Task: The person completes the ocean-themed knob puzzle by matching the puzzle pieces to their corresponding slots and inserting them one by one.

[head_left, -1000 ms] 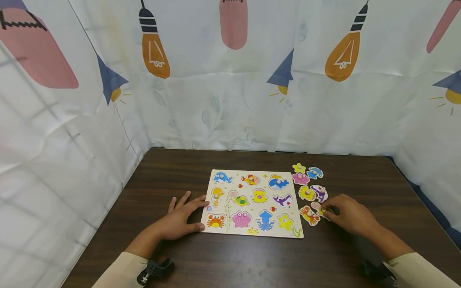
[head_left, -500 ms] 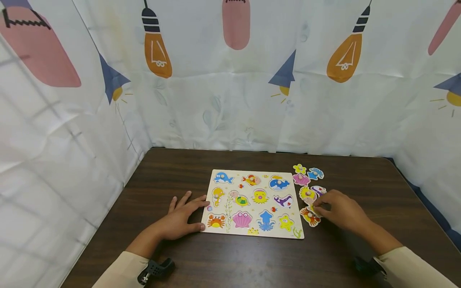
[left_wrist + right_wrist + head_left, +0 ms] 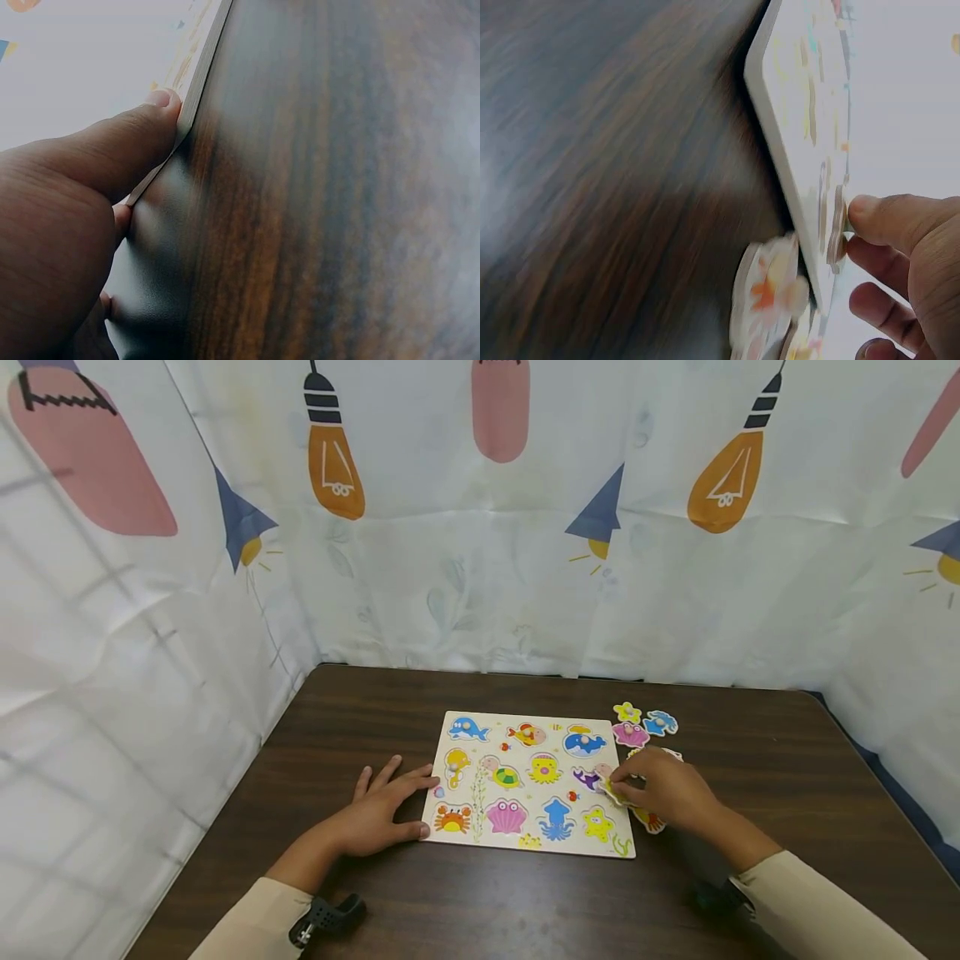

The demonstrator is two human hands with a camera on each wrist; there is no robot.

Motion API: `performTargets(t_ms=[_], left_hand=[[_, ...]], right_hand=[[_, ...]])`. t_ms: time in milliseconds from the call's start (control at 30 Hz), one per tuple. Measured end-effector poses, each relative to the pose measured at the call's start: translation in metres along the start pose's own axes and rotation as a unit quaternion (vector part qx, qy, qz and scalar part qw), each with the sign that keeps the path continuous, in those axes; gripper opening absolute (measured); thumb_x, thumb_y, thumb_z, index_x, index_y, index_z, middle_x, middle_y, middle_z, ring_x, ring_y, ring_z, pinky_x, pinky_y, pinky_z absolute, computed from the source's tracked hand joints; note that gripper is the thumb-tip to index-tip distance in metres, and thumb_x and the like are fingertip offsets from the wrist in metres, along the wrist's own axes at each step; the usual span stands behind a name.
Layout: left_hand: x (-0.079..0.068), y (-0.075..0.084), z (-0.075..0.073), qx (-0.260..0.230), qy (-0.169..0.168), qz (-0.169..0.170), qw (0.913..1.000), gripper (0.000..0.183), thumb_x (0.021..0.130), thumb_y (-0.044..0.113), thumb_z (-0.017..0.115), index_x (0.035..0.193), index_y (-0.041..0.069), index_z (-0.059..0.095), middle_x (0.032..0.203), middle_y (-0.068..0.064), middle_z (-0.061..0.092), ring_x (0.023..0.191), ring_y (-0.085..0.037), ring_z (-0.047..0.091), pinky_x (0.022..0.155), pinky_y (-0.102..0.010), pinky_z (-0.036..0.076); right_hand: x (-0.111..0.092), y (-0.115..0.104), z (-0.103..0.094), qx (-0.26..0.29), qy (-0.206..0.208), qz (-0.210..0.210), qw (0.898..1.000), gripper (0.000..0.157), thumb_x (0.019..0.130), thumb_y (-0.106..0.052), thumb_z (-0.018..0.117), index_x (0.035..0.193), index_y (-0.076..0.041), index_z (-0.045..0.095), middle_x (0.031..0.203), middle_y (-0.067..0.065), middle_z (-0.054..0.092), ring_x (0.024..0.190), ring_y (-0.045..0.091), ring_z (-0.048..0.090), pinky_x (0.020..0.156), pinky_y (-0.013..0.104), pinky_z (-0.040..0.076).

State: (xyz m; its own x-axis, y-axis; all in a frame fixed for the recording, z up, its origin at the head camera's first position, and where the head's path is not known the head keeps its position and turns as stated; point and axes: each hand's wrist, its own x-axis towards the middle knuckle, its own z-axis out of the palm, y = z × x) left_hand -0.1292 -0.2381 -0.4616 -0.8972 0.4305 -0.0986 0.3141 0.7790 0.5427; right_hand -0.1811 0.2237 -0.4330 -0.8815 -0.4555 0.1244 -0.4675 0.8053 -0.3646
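Note:
My right hand [image 3: 667,789] pinches a turtle puzzle piece [image 3: 611,789] between thumb and fingers, over the board's right edge beside the purple whale picture. In the right wrist view the held piece [image 3: 838,232] is tilted on edge, close over the board. The pale wooden puzzle board [image 3: 495,727] has sea-animal pictures, among them a turtle [image 3: 504,776] near the middle. My left hand [image 3: 378,814] lies with fingers spread at the board's left edge. In the left wrist view its thumb [image 3: 142,127] presses on the board's rim.
Right of the board lie a yellow star piece [image 3: 627,712], a blue piece [image 3: 660,722], a pink shell piece [image 3: 630,735] and a crab piece [image 3: 648,820]. More pieces are partly hidden behind my right hand. A dark wooden table [image 3: 525,910] runs back to a printed curtain [image 3: 420,577].
My right hand has carried the turtle piece left from among the loose pieces to over the board's right edge. The left hand stays at the board's left edge.

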Motion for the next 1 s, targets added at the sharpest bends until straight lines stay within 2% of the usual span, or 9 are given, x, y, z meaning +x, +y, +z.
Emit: performTargets(t_ms=[267,767,1000], left_hand=[[0.001,0.0,-0.002,0.006,0.0,-0.001,1.0,0.071,0.092,0.052,0.073,0.154,0.034,0.046,0.167,0.003,0.028,0.155,-0.043,0.001,0.112,-0.072,-0.012],[0.0,0.001,-0.001,0.006,-0.001,-0.004,1.0,0.07,0.092,0.052,0.073,0.154,0.034,0.046,0.167,0.004,0.028,0.155,-0.043,0.0,0.112,-0.071,-0.013],[0.0,0.004,-0.002,0.002,-0.002,-0.007,1.0,0.07,0.092,0.051,0.074,0.153,0.033,0.047,0.167,0.004,0.029,0.155,-0.043,0.0,0.112,-0.071,-0.012]], right_hand=[[0.016,-0.016,0.009,0.018,-0.008,-0.018,1.0,0.01,0.087,-0.021,0.084,0.096,-0.024,0.081,0.095,-0.013,0.07,0.094,0.016,0.064,0.08,0.04,0.055],[0.042,-0.042,0.02,0.013,-0.022,-0.039,0.999,0.008,0.087,-0.025,0.085,0.094,-0.028,0.082,0.092,-0.018,0.067,0.089,0.009,0.057,0.071,0.03,0.051],[0.051,-0.053,0.023,0.011,-0.031,-0.027,0.999,0.006,0.087,-0.026,0.084,0.092,-0.029,0.081,0.091,-0.017,0.065,0.086,0.008,0.053,0.067,0.028,0.048]])
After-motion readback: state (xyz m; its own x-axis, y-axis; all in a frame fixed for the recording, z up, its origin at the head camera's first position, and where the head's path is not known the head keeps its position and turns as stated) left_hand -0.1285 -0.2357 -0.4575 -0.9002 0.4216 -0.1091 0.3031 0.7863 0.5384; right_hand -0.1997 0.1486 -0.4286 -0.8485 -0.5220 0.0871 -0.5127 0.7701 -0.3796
